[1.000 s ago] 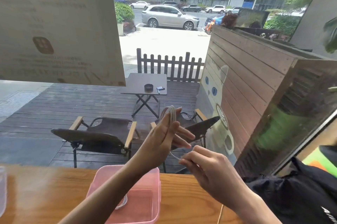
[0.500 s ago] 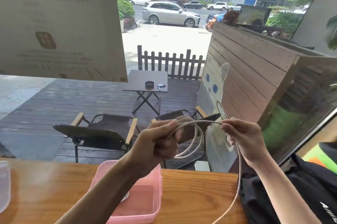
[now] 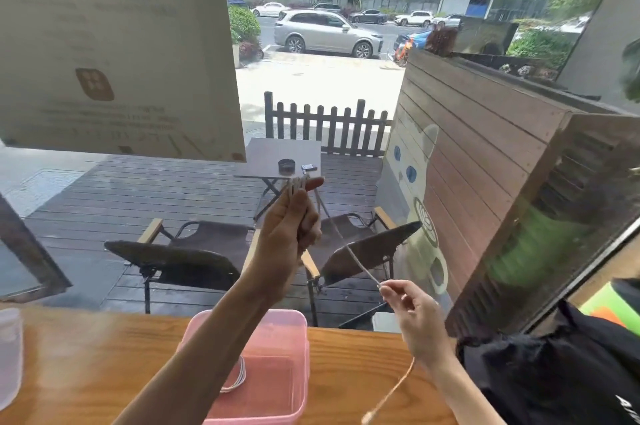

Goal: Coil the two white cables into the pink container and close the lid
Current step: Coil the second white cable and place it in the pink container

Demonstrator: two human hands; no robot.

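My left hand (image 3: 289,234) is raised above the pink container (image 3: 298,338), with loops of a white cable (image 3: 346,244) wound around its fingers. The cable runs taut down and right to my right hand (image 3: 415,317), which pinches it. The loose tail hangs below that hand, its plug end near the table's front edge. A second white cable (image 3: 239,378) lies coiled inside the open container, partly hidden by my left forearm. No lid sits on the container.
The wooden table (image 3: 86,362) stands against a window. A clear plastic piece (image 3: 10,355), possibly the lid, lies at the left edge. A black bag (image 3: 561,372) rests at the right. Behind the glass are patio chairs and a small table.
My left hand has turned upright and risen with the loops. My right hand has dropped down and right, drawing the cable taut, and less tail hangs free.
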